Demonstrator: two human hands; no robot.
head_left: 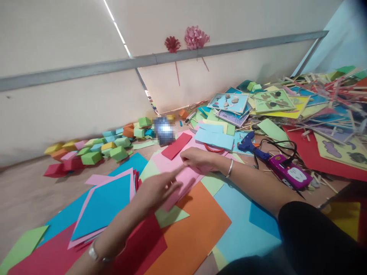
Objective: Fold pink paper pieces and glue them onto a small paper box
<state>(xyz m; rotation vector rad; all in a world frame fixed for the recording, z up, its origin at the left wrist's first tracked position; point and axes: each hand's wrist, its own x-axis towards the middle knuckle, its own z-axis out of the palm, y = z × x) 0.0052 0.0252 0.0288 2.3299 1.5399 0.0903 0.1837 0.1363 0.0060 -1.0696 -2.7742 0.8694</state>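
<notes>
Head view: your right hand rests fingers-down on the far end of a long pink paper sheet on the floor in the middle. It presses and grips nothing. Your left hand, slightly blurred, is loosely curled, its forefinger stretched onto the same sheet. The sheet looks flat, barely creased. Many coloured folded paper blocks lie finished at far left, and a blue glue gun sits to the right.

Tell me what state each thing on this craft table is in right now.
Left hand: open, forefinger out, on the pink paper.
Right hand: palm down, resting on the pink paper.
Pink paper: lying under both hands.
Glue gun: lying on its side, untouched.
Small boxes: folded, heaped by the wall.
</notes>
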